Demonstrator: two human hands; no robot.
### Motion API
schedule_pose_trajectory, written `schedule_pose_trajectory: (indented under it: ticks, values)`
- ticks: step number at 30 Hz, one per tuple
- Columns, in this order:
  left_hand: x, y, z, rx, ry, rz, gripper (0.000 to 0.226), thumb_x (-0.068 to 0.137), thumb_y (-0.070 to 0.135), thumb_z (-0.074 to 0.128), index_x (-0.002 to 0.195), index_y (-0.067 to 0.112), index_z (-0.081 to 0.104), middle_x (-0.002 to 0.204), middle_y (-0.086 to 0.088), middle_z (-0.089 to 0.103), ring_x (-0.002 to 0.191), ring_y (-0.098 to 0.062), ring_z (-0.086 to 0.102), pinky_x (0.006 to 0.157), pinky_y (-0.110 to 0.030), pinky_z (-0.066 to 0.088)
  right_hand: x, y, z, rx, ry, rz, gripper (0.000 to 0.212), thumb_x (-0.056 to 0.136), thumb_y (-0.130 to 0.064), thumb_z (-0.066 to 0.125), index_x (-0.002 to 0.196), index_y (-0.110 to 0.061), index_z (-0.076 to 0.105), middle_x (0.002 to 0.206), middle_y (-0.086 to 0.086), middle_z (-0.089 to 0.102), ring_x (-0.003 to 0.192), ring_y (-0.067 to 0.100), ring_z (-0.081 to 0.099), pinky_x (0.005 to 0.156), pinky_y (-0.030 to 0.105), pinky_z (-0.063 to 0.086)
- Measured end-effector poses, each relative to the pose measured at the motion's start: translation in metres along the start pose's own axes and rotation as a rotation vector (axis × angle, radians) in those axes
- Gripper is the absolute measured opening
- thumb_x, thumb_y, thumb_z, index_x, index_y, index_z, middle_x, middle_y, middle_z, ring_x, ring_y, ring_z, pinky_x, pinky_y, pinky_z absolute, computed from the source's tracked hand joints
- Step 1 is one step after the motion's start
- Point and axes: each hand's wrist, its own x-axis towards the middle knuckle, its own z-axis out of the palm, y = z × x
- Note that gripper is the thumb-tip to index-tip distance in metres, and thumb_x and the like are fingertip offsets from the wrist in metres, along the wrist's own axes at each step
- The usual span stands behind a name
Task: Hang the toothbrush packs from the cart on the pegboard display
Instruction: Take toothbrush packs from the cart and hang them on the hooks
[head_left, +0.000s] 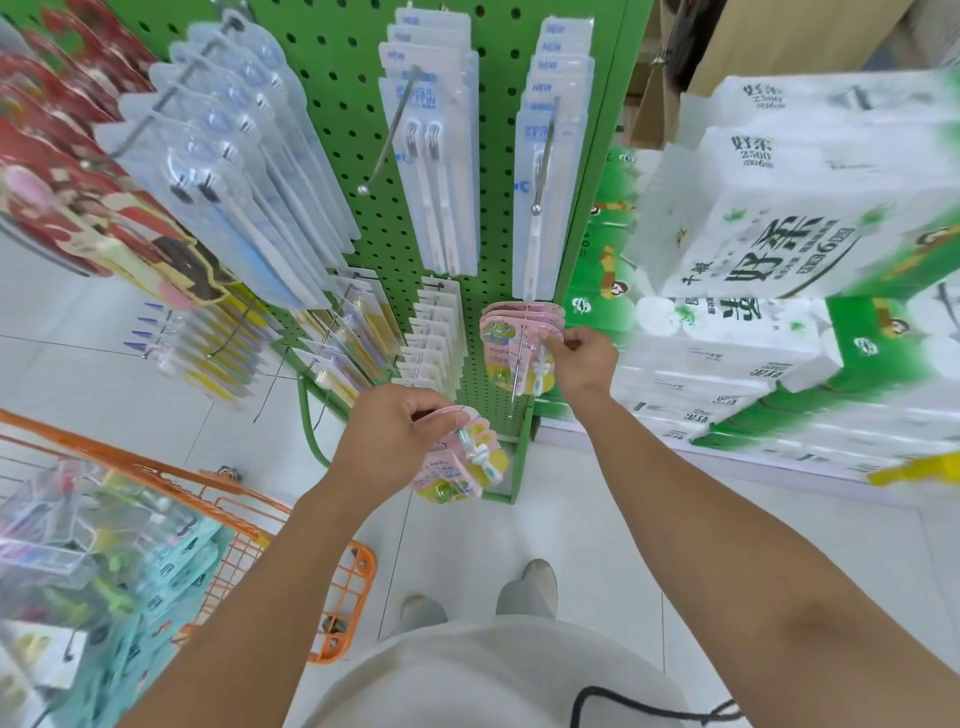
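Just below frame centre, a small stack of pink toothbrush packs (457, 457) hangs from the left hand (395, 431), fingers curled round their top edge, long axis pointing down toward the floor. Up and to the right, the right hand (582, 358) pinches the front pack (514, 348) already threaded on the low peg (518, 374) of the green pegboard (343, 62). That peg's free tip lies just right of the held stack, so the left hand is nearer. Lower left stands the orange cart (291, 525).
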Motion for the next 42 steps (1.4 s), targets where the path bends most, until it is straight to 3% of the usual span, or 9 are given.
schedule_pose_trajectory:
  ticks: [3,7,13,18,24,30,36,40,42]
  values:
    - [0.002,0.002,0.003,-0.005,0.004,0.009,0.019,0.089,0.023,0.074,0.074,0.014,0.079,0.064,-0.01,0.067,0.056,-0.022,0.053,0.052,-0.021,0.036,0.0,-0.004,0.0,-0.026,-0.009,0.054,0.032,0.087,-0.032,0.078,0.092,-0.001,0.07,0.085,0.01,0.068,0.078,0.023,0.061,0.078,0.036,0.052]
    - [0.006,0.009,0.007,-0.043,0.038,0.013,0.014,0.085,0.021,0.078,0.072,0.016,0.08,0.059,-0.001,0.068,0.051,-0.007,0.052,0.05,-0.013,0.036,-0.03,-0.021,-0.026,-0.042,-0.028,0.102,0.043,0.089,-0.032,0.075,0.124,-0.009,0.063,0.124,0.005,0.065,0.115,0.021,0.061,0.096,0.028,0.044]
    - [0.021,0.02,0.017,-0.048,0.034,0.057,0.011,0.081,0.024,0.082,0.071,0.02,0.08,0.057,0.004,0.069,0.047,-0.003,0.052,0.049,-0.013,0.037,-0.111,-0.038,-0.065,0.196,-0.621,-0.164,0.018,0.087,-0.012,0.078,0.104,-0.006,0.074,0.096,0.01,0.076,0.089,0.025,0.072,0.082,0.032,0.059]
    - [0.028,0.03,0.033,-0.044,-0.034,0.074,0.011,0.079,0.026,0.083,0.071,0.02,0.079,0.055,0.005,0.065,0.047,-0.003,0.05,0.046,-0.015,0.036,-0.107,-0.027,-0.063,0.131,-0.555,-0.292,0.006,0.089,-0.007,0.074,0.09,-0.001,0.075,0.069,-0.003,0.064,0.058,-0.001,0.052,0.061,0.016,0.042]
    - [0.035,0.013,0.039,0.092,-0.069,0.096,0.005,0.086,0.024,0.078,0.082,0.022,0.078,0.068,0.006,0.071,0.06,-0.011,0.062,0.053,-0.02,0.045,-0.108,-0.004,-0.069,0.173,-0.473,-0.244,0.009,0.093,-0.003,0.068,0.087,0.003,0.071,0.071,0.005,0.064,0.057,0.005,0.054,0.06,0.022,0.046]
    - [0.03,-0.007,0.05,0.15,-0.195,0.126,0.007,0.089,0.017,0.074,0.089,0.02,0.08,0.074,0.008,0.074,0.067,-0.007,0.066,0.063,-0.024,0.047,-0.11,0.013,-0.066,0.121,-0.571,-0.243,0.011,0.096,-0.01,0.065,0.093,-0.005,0.074,0.082,0.015,0.069,0.071,0.016,0.057,0.066,0.031,0.047]
    - [0.022,-0.026,0.049,0.2,-0.003,0.05,0.028,0.085,0.019,0.078,0.113,0.015,0.072,0.102,0.004,0.07,0.094,-0.014,0.063,0.085,-0.031,0.051,-0.105,0.031,-0.044,0.029,-0.469,-0.236,0.015,0.097,-0.01,0.063,0.087,-0.003,0.073,0.076,0.015,0.067,0.068,0.014,0.054,0.065,0.03,0.044]
    - [0.014,-0.034,0.038,0.225,0.034,0.053,0.034,0.084,0.019,0.08,0.116,0.018,0.069,0.111,0.004,0.067,0.1,-0.016,0.06,0.085,-0.033,0.051,-0.095,0.04,-0.033,-0.009,-0.449,-0.23,0.015,0.097,-0.012,0.063,0.089,-0.003,0.072,0.078,0.018,0.067,0.07,0.027,0.057,0.067,0.036,0.049]
    - [0.009,-0.037,0.035,0.211,0.033,0.034,0.033,0.084,0.02,0.08,0.114,0.02,0.069,0.111,0.005,0.067,0.099,-0.014,0.06,0.084,-0.033,0.051,-0.093,0.044,-0.032,-0.023,-0.411,-0.225,0.014,0.097,-0.01,0.063,0.09,-0.005,0.074,0.076,0.008,0.069,0.068,0.018,0.058,0.067,0.034,0.047]
